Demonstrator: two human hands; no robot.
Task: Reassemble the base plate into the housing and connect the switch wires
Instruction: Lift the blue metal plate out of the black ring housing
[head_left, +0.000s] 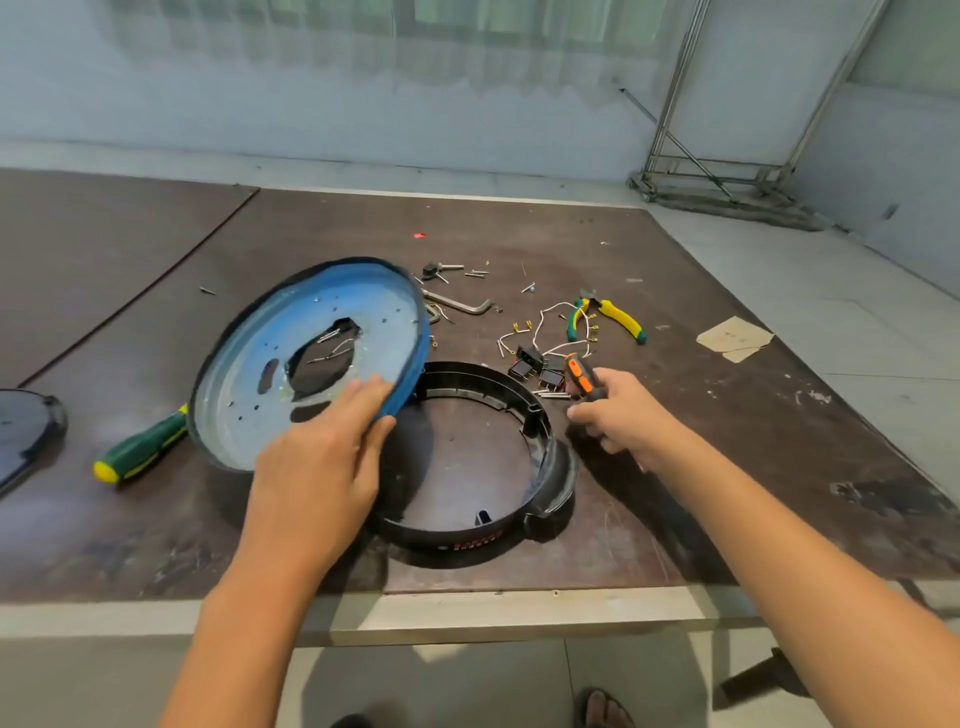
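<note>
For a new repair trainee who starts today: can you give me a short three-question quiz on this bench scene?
1. True or false: the base plate already lies flat inside the black housing.
2. Which hand holds the orange-and-black tool? A) left B) right C) neither
3. Fill in: the green-and-yellow pliers lie beyond the housing, to its ___.

Key: 1 false, the left hand holds the plate tilted over the housing's left rim. 2 B, the right hand. 3 right.

A workshop. Pliers (608, 314) lie at two o'clock on the scuffed table (727, 467), a screwdriver (140, 447) at nine, screws (475, 274) at twelve.
</note>
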